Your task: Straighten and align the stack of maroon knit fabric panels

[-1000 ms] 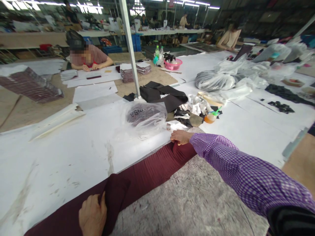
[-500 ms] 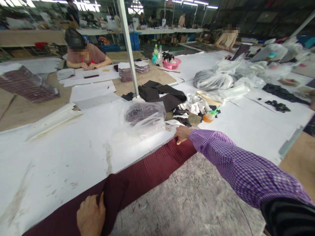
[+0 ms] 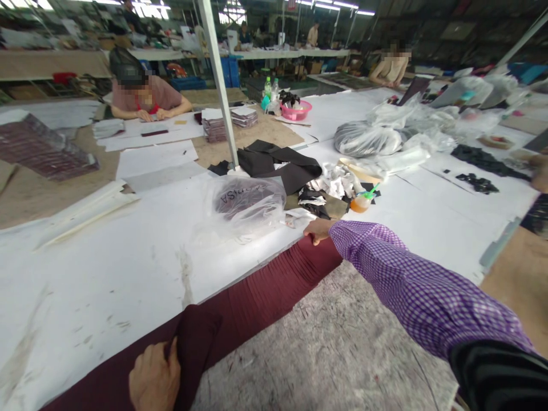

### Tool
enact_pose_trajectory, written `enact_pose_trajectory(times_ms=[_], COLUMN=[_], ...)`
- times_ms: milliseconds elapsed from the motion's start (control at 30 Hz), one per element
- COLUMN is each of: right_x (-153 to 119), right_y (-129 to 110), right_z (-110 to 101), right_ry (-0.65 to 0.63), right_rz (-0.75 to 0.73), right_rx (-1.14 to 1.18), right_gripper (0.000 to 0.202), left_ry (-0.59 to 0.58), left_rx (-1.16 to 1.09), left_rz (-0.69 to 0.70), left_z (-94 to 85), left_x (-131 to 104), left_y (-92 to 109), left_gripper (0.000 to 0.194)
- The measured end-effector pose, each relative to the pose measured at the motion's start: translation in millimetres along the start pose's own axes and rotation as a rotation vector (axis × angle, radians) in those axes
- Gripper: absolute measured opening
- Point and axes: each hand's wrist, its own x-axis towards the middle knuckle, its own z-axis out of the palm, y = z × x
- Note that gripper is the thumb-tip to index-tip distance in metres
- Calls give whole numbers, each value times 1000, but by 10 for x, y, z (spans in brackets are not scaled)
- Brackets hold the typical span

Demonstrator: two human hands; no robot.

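A long strip of maroon fabric (image 3: 261,294) runs diagonally from the lower left to the centre, gathered in fine creases toward its far end. My left hand (image 3: 154,374) grips a folded-over flap of the fabric near the bottom edge, thumb and fingers closed on it. At the far end my right hand (image 3: 318,230), in a purple checked sleeve, has its fingers curled down on the fabric. Beyond the strip, a clear plastic bag (image 3: 248,200) with dark contents lies on the white table surface (image 3: 162,251).
Black fabric pieces (image 3: 278,162), crumpled scraps and an orange drink bag (image 3: 361,202) lie beyond my right hand. A metal pole (image 3: 218,83) rises behind the plastic bag. Two people work across the tables. Another person's arm shows at the right edge.
Both hands keep their hold on the maroon fabric, nearly unmoved. The whole view has shifted slightly, and the other person's arm at the right edge shows more.
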Motion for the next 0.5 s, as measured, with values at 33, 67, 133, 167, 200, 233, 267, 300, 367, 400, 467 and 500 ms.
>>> enact_pose_trajectory(times_ms=[33, 67, 133, 167, 200, 233, 267, 300, 367, 400, 467, 500], right_x=[9, 16, 26, 28, 29, 28, 26, 23, 15, 11, 5, 4], right_y=[-14, -30, -59, -70, -79, -86, -90, -94, -99, -101, -105, -105], right_z=[3, 2, -12, -22, -32, -42, -50, -55, -57, -53, -38, -27], right_ry=[-13, -33, -66, -76, -83, -89, -93, -95, -92, -88, -75, -68], right_rz=[6, 10, 14, 13, 13, 12, 12, 12, 12, 13, 23, 30], right_rx=[-23, -51, -101, -121, -138, -152, -163, -172, -182, -184, -186, -185], right_gripper=[25, 25, 24, 24, 24, 24, 24, 24, 25, 25, 27, 27], left_ry=[6, 11, 22, 26, 29, 30, 29, 25, 15, 11, 7, 8], left_rx=[2, 4, 7, 9, 11, 12, 14, 16, 15, 15, 16, 17], left_rz=[3, 5, 10, 13, 16, 20, 24, 25, 26, 24, 20, 18], left_z=[-9, -17, -22, -18, -10, 2, 15, 26, 41, 43, 40, 37], left_x=[3, 6, 9, 10, 8, 5, 1, -3, -12, -15, -17, -18], left_y=[3, 6, 8, 8, 5, 0, -5, -11, -22, -25, -28, -28], left_gripper=[35, 35, 35, 34, 34, 34, 34, 34, 34, 35, 36, 36])
